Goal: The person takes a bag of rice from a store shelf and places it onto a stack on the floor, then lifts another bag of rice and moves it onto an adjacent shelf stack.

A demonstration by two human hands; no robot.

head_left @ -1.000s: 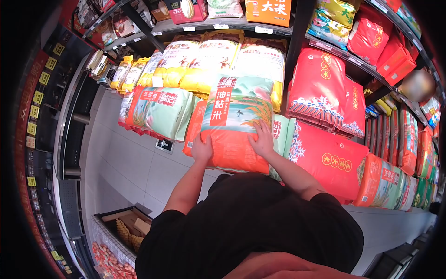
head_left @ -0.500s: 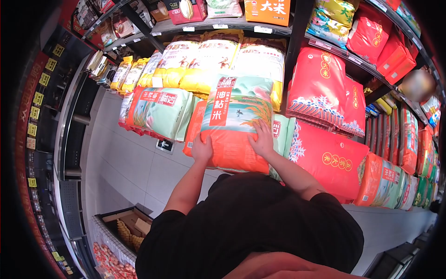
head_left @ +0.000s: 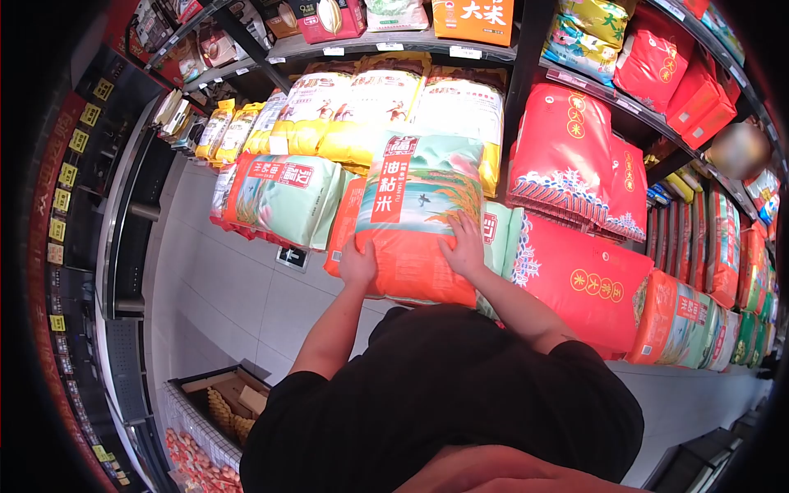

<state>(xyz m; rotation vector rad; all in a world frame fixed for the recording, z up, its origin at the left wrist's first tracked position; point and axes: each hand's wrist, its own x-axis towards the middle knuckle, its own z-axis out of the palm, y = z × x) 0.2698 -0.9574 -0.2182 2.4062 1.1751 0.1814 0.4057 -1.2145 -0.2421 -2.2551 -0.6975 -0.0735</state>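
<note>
A large orange and pale green rice bag (head_left: 419,197) with a landscape print lies face up on other bags in front of me. My left hand (head_left: 358,264) rests against its lower left part, with the thumb on the orange front and the other fingers partly hidden at the edge. On the lower right of the same bag, my right hand (head_left: 464,248) lies flat with its fingers spread over the printed rice ears. Left of it sits a similar green and orange rice bag (head_left: 283,197). Red rice bags (head_left: 579,275) are stacked close to my right forearm.
Yellow and white bags (head_left: 362,103) stand behind, under a dark shelf (head_left: 394,43) of smaller packs. A wire cart (head_left: 193,411) holding cardboard is at lower left on the tiled floor (head_left: 205,271). More rice bags (head_left: 678,320) line the right side.
</note>
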